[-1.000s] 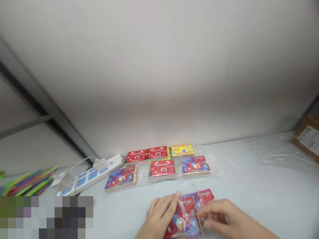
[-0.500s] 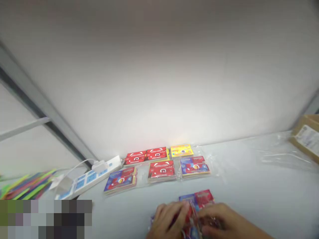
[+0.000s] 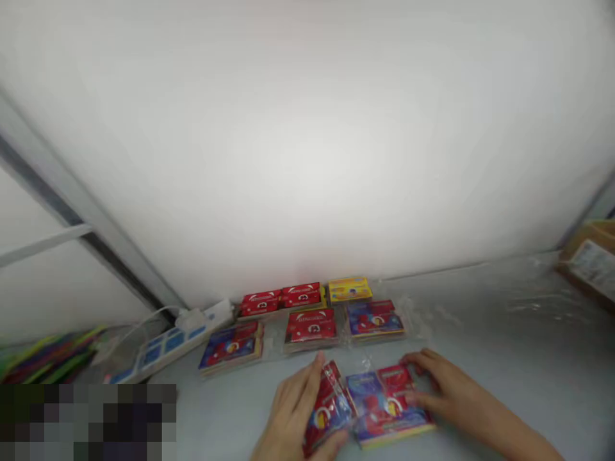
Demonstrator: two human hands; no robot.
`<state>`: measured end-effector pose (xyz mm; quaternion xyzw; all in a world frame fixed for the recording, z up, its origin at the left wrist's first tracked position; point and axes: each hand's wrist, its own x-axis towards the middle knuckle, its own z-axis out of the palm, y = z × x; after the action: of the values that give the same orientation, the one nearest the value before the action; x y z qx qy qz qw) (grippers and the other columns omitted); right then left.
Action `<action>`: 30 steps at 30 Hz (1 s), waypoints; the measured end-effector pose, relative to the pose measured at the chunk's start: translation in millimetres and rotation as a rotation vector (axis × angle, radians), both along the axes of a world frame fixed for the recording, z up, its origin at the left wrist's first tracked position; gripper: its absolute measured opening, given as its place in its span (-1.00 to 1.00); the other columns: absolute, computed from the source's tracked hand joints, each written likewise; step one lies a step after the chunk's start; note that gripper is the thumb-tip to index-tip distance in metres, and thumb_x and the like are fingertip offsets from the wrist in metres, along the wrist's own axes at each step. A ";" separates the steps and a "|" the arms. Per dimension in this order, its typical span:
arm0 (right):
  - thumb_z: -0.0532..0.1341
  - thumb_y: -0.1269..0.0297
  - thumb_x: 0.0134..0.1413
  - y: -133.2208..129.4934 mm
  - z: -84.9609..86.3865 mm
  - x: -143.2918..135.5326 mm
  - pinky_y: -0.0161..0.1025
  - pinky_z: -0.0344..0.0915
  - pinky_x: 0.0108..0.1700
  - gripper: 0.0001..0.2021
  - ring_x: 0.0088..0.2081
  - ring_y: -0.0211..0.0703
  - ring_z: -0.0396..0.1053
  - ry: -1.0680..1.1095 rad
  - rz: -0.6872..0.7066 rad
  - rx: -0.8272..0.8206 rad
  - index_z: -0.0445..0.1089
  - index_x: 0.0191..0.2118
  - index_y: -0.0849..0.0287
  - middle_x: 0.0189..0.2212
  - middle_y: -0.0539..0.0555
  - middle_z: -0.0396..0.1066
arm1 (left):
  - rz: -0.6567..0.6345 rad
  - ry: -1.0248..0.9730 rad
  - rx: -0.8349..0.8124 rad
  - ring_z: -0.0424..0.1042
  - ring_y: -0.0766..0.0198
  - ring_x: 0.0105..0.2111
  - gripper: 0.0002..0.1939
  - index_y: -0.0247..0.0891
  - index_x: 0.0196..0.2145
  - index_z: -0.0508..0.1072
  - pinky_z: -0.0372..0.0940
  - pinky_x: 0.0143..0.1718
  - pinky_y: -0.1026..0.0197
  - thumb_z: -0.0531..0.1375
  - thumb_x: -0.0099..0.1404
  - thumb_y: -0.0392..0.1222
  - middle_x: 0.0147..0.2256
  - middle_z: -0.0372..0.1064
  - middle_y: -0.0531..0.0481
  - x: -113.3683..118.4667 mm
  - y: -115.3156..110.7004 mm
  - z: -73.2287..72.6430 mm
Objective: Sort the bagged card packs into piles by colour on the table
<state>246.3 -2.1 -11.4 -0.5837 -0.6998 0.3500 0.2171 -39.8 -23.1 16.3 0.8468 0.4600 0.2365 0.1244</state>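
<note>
My left hand [image 3: 295, 410] is closed around a stack of blue and red printed cards in a clear wrapper [image 3: 329, 410], tilted up at the front of the table. Beside it lies a second blue and red card stack [image 3: 387, 406], flat, with a yellow lower edge. My right hand [image 3: 437, 390] grips this stack at its right side, thumb on its face and fingers at the far corner. Clear film shows between the two stacks. Behind the hands, a red wrapped card stack [image 3: 312, 328] and a blue and red one [image 3: 375, 320] lie on the table.
Red stacks [image 3: 259, 303] and a yellow stack [image 3: 350, 289] line the wall. Another blue and red stack [image 3: 231, 347] lies left, near a white power strip [image 3: 168, 342]. Colourful strips [image 3: 48, 358] lie far left. A cardboard box [image 3: 590, 262] and clear film [image 3: 523, 288] are at right.
My hands have moved apart. The left one has tilted its wrapped stack to the left, and the right one has shifted right, uncovering the flat stack.
</note>
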 end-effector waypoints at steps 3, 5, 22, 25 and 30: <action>0.22 0.19 -0.11 1.8 1.8 1.8 -0.15 0.27 -0.17 -0.66 -0.24 -0.06 0.33 0.000 -0.001 -0.006 0.37 -0.15 0.16 -0.25 0.13 0.36 | 0.003 0.007 -0.025 0.16 0.03 0.07 -0.13 0.03 0.23 -0.33 0.19 0.03 -0.02 0.18 0.16 -0.14 0.15 0.07 -0.04 0.0 -0.2 0.6; 0.24 0.19 -0.13 3.2 2.5 2.8 -0.15 0.26 -0.19 -0.67 -0.28 -0.07 0.33 0.025 -0.027 0.017 0.37 -0.17 0.14 -0.26 0.13 0.38 | 0.029 0.009 -0.053 0.14 0.04 0.08 -0.12 0.05 0.22 -0.34 0.17 0.05 -0.03 0.19 0.16 -0.17 0.17 0.05 -0.03 0.0 -0.4 1.7; 0.21 -0.08 -0.14 1.4 32.3 8.8 -0.40 0.01 -0.66 -0.65 -0.72 -0.38 0.11 0.709 -0.291 -0.143 0.22 -0.47 0.13 -0.74 -0.15 0.17 | -0.050 0.061 -0.167 0.16 0.03 0.05 0.04 0.11 0.21 -0.38 0.17 0.03 -0.06 0.28 0.04 -0.25 0.15 0.07 -0.01 1.8 1.2 2.3; 0.23 -0.09 -0.19 -0.5 24.5 -7.5 -0.42 -0.09 -0.71 -0.62 -0.77 -0.43 0.04 0.695 -0.237 -0.195 0.20 -0.50 0.14 -0.76 -0.17 0.15 | -0.064 0.066 -0.194 0.14 0.04 0.05 0.02 0.09 0.22 -0.32 0.12 0.06 -0.04 0.30 0.03 -0.25 0.13 0.11 -0.01 5.1 -0.6 3.9; 0.21 -0.13 -0.19 -2.0 13.3 -24.1 -0.42 -0.16 -0.71 -0.60 -0.81 -0.46 -0.04 0.692 -0.167 -0.269 0.23 -0.47 0.15 -0.80 -0.21 0.10 | -0.140 0.073 -0.210 0.15 0.00 0.04 -0.02 0.07 0.22 -0.30 0.11 0.04 -0.11 0.28 0.06 -0.16 0.10 0.14 -0.05 8.4 -0.7 1.7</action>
<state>222.2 -4.1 1.8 -0.5093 -0.4829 0.5962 0.3897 -31.4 -23.8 18.1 0.8672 0.4261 0.1470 0.2117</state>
